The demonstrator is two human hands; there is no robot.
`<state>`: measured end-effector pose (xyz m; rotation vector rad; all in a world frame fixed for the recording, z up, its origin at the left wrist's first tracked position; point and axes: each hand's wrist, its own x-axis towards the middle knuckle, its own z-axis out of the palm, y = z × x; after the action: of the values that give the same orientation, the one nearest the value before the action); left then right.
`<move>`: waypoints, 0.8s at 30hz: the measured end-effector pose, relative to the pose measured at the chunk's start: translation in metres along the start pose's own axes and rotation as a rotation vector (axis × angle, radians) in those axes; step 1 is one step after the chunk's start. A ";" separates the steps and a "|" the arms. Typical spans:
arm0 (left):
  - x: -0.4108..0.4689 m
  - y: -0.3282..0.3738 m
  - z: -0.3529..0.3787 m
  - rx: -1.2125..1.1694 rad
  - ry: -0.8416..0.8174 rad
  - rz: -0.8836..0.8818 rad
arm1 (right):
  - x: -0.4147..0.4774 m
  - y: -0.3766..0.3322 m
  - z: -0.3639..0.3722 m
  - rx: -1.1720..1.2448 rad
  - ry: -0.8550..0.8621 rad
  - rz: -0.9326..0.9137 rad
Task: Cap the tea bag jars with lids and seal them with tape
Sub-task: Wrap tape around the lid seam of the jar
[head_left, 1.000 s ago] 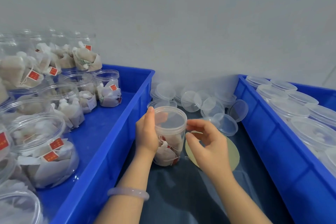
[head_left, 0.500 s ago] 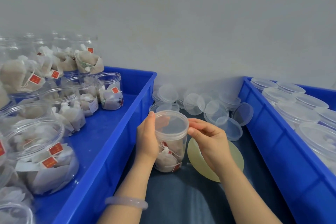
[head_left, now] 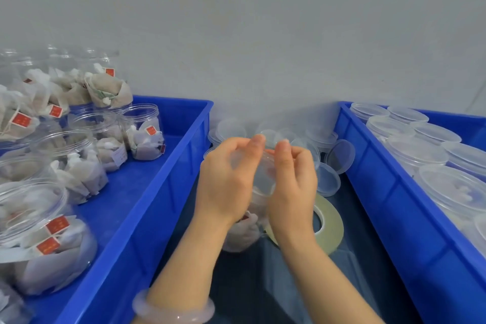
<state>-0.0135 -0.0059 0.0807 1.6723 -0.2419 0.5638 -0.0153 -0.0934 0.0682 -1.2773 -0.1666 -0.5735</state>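
1. The left hand (head_left: 227,181) curls round the top of the tea bag jar (head_left: 240,234), which stands on the desk (head_left: 249,284).
2. The jar is upright, its long axis vertical and its mouth pointing up under the lid (head_left: 263,176).
3. The right hand (head_left: 292,186) grips the lid's rim, so capping seems to be the step in hand.
4. Sealing likely comes next and calls for the tape roll (head_left: 330,223), which lies just beside the jar.

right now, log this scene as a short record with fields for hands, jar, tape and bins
left hand: grips lid rim
right hand: grips lid rim
lid: on tea bag jar, between the hands
tape roll: lying flat right of jar
loose lids: piled behind jar
left blue bin: uncapped tea bag jars
right blue bin: capped jars
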 end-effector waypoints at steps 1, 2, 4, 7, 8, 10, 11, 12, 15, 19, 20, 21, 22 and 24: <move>0.001 0.005 -0.002 -0.032 -0.027 -0.005 | 0.003 -0.005 -0.003 0.014 -0.030 -0.011; 0.002 0.010 -0.004 -0.076 -0.066 -0.023 | 0.005 -0.010 -0.005 0.032 -0.072 -0.009; 0.003 0.016 -0.009 -0.120 -0.107 -0.039 | 0.009 -0.016 -0.008 0.060 -0.176 0.019; 0.001 0.016 -0.010 -0.170 -0.145 -0.061 | 0.011 -0.016 -0.011 0.067 -0.257 0.113; 0.000 0.014 -0.007 -0.207 -0.145 -0.092 | 0.012 -0.016 -0.013 0.043 -0.269 0.146; -0.001 0.008 0.001 -0.202 -0.088 -0.125 | 0.014 -0.014 -0.016 -0.011 -0.274 0.208; -0.001 0.007 0.005 -0.178 -0.053 -0.116 | 0.014 -0.013 -0.016 -0.037 -0.269 0.227; -0.002 0.005 0.007 -0.168 -0.039 -0.108 | 0.014 -0.012 -0.016 -0.053 -0.258 0.233; 0.000 -0.001 0.002 -0.310 -0.179 -0.228 | 0.018 -0.010 -0.018 -0.133 -0.238 0.123; 0.004 -0.008 -0.007 -0.427 -0.189 -0.357 | 0.016 -0.009 -0.018 -0.137 -0.399 0.091; 0.003 -0.008 -0.004 -0.377 -0.140 -0.321 | 0.014 -0.009 -0.017 -0.135 -0.406 0.091; 0.002 -0.007 -0.001 -0.334 -0.082 -0.303 | 0.014 -0.007 -0.017 -0.131 -0.362 0.093; 0.000 -0.006 0.002 -0.310 -0.025 -0.317 | 0.014 -0.006 -0.017 -0.151 -0.270 0.093; 0.000 -0.006 0.004 -0.301 0.094 -0.359 | 0.015 -0.005 -0.017 -0.227 -0.178 0.113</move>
<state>-0.0096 -0.0088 0.0749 1.3517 0.0436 0.3158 -0.0081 -0.1148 0.0734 -1.5487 -0.1793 -0.3885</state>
